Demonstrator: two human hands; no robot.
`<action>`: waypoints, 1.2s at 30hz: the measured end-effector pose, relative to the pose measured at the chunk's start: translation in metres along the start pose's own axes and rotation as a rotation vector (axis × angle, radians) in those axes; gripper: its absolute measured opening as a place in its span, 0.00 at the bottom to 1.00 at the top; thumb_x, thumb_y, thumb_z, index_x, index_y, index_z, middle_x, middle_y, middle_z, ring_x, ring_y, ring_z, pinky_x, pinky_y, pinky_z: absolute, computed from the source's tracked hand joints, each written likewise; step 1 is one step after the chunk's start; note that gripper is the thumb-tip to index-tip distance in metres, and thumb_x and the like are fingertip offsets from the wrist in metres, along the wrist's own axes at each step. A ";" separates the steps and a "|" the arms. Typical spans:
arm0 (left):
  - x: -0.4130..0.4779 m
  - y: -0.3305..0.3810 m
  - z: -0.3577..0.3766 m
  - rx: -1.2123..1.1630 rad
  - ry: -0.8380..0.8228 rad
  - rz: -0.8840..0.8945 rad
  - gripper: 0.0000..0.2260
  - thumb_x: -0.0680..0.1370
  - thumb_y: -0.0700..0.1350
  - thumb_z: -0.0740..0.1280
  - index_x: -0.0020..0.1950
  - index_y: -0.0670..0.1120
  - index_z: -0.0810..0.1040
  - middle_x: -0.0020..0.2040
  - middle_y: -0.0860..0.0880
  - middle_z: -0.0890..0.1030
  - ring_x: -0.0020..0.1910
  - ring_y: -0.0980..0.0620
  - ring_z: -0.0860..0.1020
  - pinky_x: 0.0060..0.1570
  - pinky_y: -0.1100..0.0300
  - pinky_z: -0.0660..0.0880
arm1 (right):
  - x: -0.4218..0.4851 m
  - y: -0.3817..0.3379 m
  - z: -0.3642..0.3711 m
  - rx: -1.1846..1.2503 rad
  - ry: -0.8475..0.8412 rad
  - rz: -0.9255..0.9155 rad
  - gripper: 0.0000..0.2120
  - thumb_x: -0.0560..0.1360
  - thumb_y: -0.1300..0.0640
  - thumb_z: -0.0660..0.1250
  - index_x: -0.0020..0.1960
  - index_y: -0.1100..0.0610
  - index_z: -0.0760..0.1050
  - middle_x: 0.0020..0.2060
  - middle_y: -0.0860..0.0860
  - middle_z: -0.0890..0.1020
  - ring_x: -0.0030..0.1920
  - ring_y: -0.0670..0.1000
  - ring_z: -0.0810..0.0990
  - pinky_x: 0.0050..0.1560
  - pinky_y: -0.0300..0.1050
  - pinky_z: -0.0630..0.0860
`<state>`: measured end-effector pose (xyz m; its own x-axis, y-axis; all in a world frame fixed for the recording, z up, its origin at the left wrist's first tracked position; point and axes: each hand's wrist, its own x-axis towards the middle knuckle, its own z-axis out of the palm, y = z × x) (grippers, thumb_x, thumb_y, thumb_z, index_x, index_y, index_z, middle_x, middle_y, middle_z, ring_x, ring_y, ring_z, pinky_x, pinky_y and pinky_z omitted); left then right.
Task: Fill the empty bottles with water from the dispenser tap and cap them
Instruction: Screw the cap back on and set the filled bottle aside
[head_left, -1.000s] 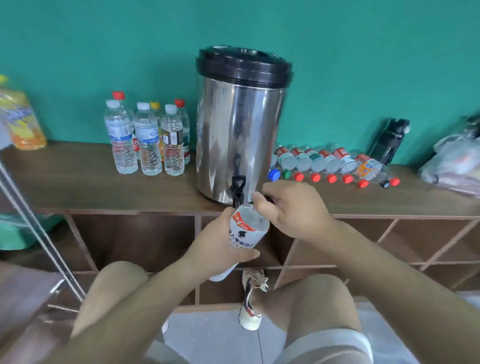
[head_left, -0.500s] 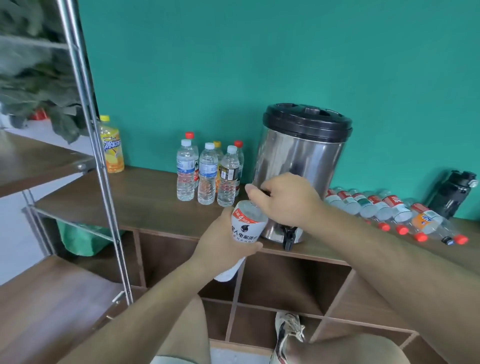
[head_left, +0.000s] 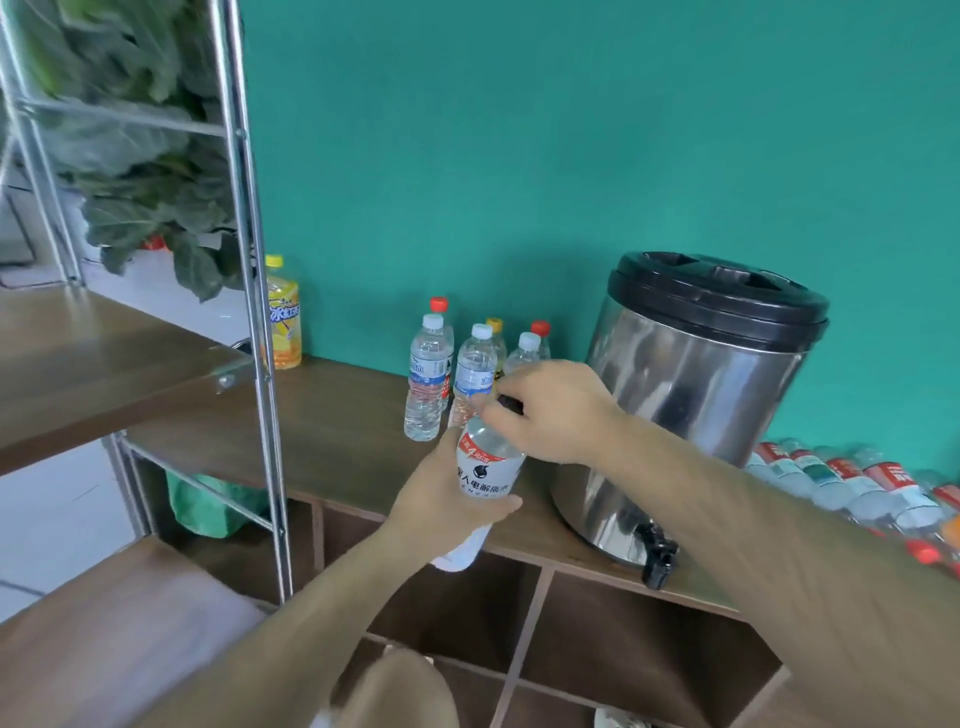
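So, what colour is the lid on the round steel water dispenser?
Black, seen best in the head view: the plastic lid on the dispenser.

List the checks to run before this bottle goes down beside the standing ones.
1. Left hand grips the bottle round its label: ok.
2. Right hand pinches the cap: ok.
3. Cap screwed fully tight: cannot tell.
4. Bottle filled to the top: cannot tell, the hands cover it.
5. Bare shelf left of the standing bottles: ok.
6. Tap shows no stream: ok.
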<state>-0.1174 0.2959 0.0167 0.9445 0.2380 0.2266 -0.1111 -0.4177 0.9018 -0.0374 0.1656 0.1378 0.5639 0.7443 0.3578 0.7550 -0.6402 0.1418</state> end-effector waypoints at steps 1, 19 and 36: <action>0.004 -0.005 -0.005 -0.010 -0.042 0.001 0.35 0.69 0.49 0.83 0.69 0.60 0.67 0.59 0.65 0.80 0.60 0.65 0.78 0.62 0.62 0.75 | 0.007 0.000 0.003 -0.004 -0.026 -0.048 0.29 0.84 0.36 0.52 0.33 0.55 0.69 0.31 0.50 0.73 0.36 0.53 0.74 0.32 0.45 0.61; 0.108 -0.091 -0.034 -0.148 0.392 -0.193 0.29 0.65 0.53 0.83 0.55 0.59 0.67 0.56 0.52 0.79 0.56 0.52 0.79 0.57 0.49 0.78 | 0.135 -0.037 0.076 0.416 -0.178 -0.003 0.22 0.79 0.47 0.72 0.67 0.55 0.71 0.56 0.53 0.77 0.54 0.54 0.77 0.51 0.49 0.73; 0.142 -0.121 -0.052 0.068 0.322 -0.188 0.45 0.59 0.62 0.79 0.73 0.59 0.65 0.64 0.57 0.76 0.66 0.51 0.74 0.66 0.43 0.74 | 0.137 -0.029 0.149 0.591 0.089 0.087 0.22 0.77 0.62 0.74 0.70 0.51 0.78 0.64 0.53 0.75 0.67 0.57 0.68 0.70 0.50 0.68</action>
<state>0.0145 0.4258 -0.0413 0.7994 0.5752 0.1734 0.0859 -0.3950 0.9146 0.0676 0.3144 0.0452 0.6214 0.6587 0.4241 0.7795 -0.4650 -0.4197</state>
